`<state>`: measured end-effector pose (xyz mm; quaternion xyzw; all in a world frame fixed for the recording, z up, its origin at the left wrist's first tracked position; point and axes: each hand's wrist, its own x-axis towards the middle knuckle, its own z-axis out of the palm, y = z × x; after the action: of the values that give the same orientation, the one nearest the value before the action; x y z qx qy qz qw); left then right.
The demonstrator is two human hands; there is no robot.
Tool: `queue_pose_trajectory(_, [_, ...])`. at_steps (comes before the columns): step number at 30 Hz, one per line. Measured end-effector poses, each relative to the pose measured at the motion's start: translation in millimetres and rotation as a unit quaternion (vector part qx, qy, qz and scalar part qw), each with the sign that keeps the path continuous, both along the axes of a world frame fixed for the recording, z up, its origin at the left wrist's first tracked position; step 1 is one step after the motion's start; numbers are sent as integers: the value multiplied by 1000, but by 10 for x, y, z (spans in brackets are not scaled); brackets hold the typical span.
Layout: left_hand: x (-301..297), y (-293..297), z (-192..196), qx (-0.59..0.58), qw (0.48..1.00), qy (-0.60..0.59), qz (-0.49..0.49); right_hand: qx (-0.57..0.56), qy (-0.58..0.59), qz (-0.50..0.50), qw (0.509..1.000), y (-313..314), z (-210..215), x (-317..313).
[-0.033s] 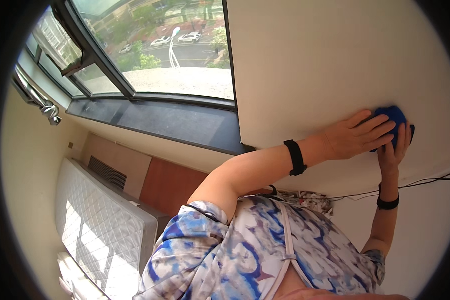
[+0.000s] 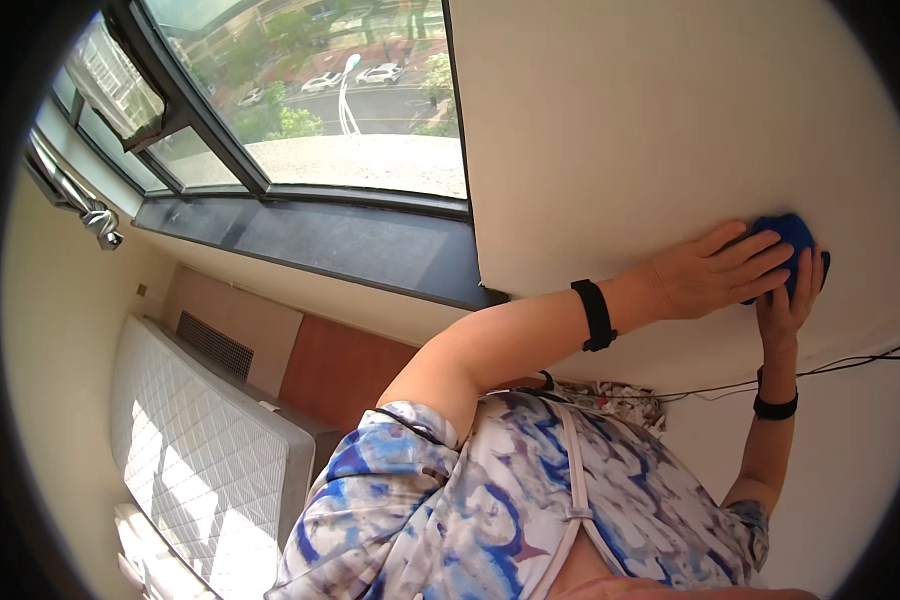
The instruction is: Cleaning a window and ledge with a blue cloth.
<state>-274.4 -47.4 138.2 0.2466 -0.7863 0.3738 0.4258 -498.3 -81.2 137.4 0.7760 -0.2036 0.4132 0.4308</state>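
Mattress: quilted, pale grey, tilted in the lower left of the frame, with bright patches of light across it.
Sill: dark and flat, left of centre, beneath the window in the upper left.
Wall: pale and plain, filling the upper right of the frame.
Left hand: right of centre, a black band on its wrist; laid over the cloth's left part with fingers extended, not clenched.
Blue cloth: at the right, against the wall, under both hands. It looks soft, limp and light, so it should fold easily and be hard to damage; whether it is damp or slippery cannot be told. A broad flat palm should keep it spread, while the loose upper edge or the right corner looks best for a pinch.
Right hand: just below and right of the left one, fingers pointing up over the cloth's lower right part; whether it pinches the fabric or only presses cannot be told.
Cables: thin, black, crossing below the cloth toward the right edge.
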Motion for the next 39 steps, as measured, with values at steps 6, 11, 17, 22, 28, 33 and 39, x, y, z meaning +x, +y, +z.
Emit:
queue_pose_trajectory(6, [-314,-68,-6,-3,999,-24,-23,-8,-27,-49,998,10,-120,-338])
queue_pose_trajectory(11, [-499,-77,-45,36,998,-41,-44,23,-24,-76,997,49,-225,-645])
queue_pose_trajectory(17, [-430,-114,-29,8,998,-57,-32,71,-103,-149,981,68,-495,-1069])
queue_pose_trajectory(22, [-382,-123,-5,13,996,-69,-56,92,-205,-176,958,165,-555,-918])
queue_pose_trajectory(28, [-359,-158,-18,0,989,-88,-122,169,-372,14,913,304,-750,246])
queue_pose_trajectory(33, [-390,-174,-49,-4,989,-101,-103,142,-317,-48,936,284,-806,181])
queue_pose_trajectory(39, [-356,-160,-55,6,990,-127,-69,59,-326,-161,930,252,-674,-95])
